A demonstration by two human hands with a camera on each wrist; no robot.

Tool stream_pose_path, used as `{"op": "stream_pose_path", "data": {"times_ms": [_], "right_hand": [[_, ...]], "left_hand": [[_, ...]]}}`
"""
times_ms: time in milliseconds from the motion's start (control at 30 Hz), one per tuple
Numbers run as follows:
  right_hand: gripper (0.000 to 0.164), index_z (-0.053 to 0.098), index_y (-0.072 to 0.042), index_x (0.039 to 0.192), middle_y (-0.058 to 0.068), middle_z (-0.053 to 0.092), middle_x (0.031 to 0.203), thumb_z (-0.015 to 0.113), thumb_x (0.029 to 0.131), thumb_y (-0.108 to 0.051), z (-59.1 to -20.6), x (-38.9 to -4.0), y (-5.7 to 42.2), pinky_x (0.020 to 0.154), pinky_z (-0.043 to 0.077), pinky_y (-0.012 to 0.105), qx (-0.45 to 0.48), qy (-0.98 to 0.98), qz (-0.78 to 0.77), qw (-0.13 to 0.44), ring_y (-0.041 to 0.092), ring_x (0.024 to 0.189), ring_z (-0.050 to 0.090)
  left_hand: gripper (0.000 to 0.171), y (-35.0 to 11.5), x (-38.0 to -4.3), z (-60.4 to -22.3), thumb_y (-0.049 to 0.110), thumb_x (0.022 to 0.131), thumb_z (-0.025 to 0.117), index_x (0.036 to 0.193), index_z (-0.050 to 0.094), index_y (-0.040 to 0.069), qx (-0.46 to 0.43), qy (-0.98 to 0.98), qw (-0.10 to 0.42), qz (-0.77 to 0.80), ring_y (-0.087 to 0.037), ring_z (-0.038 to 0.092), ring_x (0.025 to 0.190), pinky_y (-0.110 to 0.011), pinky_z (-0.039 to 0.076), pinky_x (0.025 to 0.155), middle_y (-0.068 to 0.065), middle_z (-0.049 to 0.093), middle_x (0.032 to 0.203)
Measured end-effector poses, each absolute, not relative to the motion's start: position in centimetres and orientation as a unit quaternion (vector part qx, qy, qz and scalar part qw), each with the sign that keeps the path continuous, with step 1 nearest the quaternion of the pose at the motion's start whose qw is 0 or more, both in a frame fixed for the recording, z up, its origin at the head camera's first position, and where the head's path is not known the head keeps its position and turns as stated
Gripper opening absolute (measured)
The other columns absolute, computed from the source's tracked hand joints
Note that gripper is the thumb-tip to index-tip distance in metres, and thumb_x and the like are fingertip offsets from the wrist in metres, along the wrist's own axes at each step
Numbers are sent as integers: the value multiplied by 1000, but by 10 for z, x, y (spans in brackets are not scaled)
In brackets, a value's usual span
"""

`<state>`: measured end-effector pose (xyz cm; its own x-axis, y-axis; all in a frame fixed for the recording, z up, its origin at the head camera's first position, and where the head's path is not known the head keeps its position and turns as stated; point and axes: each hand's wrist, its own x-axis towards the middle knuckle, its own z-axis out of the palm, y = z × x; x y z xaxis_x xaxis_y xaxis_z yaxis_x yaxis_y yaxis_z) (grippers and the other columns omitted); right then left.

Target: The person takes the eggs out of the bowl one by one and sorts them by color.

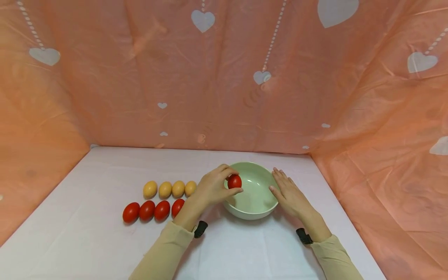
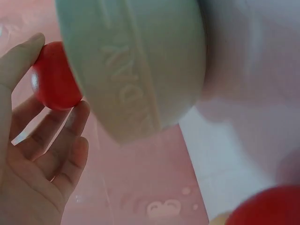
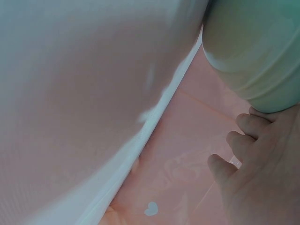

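In the head view a pale green bowl (image 1: pixel 257 188) stands on the table, right of the middle. My left hand (image 1: pixel 214 186) pinches a red egg (image 1: pixel 235 182) between thumb and fingers, just inside the bowl's left rim. The left wrist view shows that egg (image 2: pixel 56 77) close to the bowl wall (image 2: pixel 136 70), which bears raised letters. With fingers straight, my right hand (image 1: pixel 290 195) lies against the bowl's right rim. In the right wrist view the right hand (image 3: pixel 267 164) touches the side of the bowl (image 3: pixel 258 56).
Left of the bowl lies a row of yellow eggs (image 1: pixel 165 189). Nearer to me is a row of red eggs (image 1: pixel 162 210), its right end partly behind my left arm. An orange curtain (image 1: pixel 217 116) with white hearts encloses the white table (image 1: pixel 87 241) at the back and sides.
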<state>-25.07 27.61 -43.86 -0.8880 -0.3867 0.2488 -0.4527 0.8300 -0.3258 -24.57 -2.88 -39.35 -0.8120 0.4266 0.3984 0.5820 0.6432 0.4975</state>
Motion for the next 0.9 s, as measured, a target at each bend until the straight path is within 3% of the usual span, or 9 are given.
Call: {"op": "stream_pose_path", "data": {"times_ms": [467,900], "right_hand": [[64,31,8,158,23,27,167,43,112,-35,-438,-248,276,122,20,64,226,-950,195,94,46,154,22],[64,29,7,159,21,24,169,42,113,-36,-437,-250,276,123,18,63,222,-953,188,80,45,155,20]], "left_hand": [[48,-66,-234,-384,33,82,90,121,72,10,-277,-879,210,-328,-21,68,103,-39,58,88,-1,70,121],[49,-95,-222,-390,33,82,91,121,71,9,-252,-906,173,-291,-24,67,110,-43,57,95,-3,70,122]]}}
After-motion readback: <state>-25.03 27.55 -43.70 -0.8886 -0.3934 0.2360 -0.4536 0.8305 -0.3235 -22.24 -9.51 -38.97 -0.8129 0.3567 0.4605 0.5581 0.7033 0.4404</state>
